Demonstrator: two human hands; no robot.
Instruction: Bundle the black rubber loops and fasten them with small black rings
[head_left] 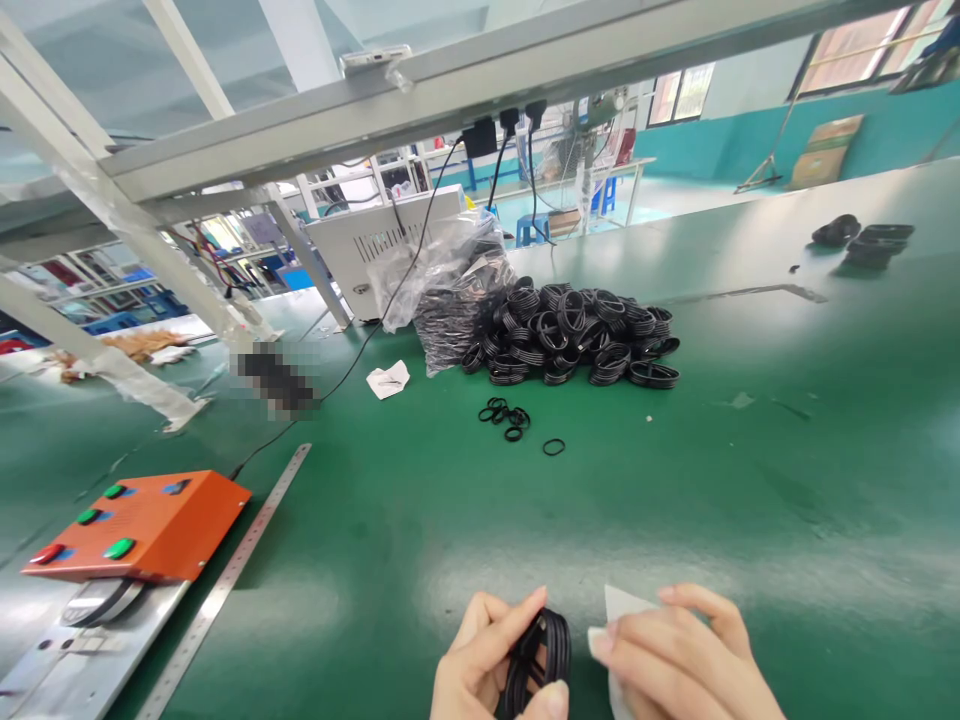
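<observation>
My left hand [487, 655] is closed around a coiled black cable [555, 650] near the front of the green table. Just to its right, my right hand [679, 650] pinches a piece of white paper [626, 605], partly hidden behind the fingers. A small gap separates the paper from the coil. Farther back lies a large pile of coiled black cables [570, 330]. In front of that pile are several small black rings [512, 434], with a single black ring [554, 447] lying apart.
An orange box with green and red buttons [150, 520] stands at left beside a steel ruler [232, 575]. A clear plastic bag [457, 300] leans by the pile. A crumpled white scrap [388, 379] lies nearby. A metal frame [450, 85] crosses overhead, with hanging plugs.
</observation>
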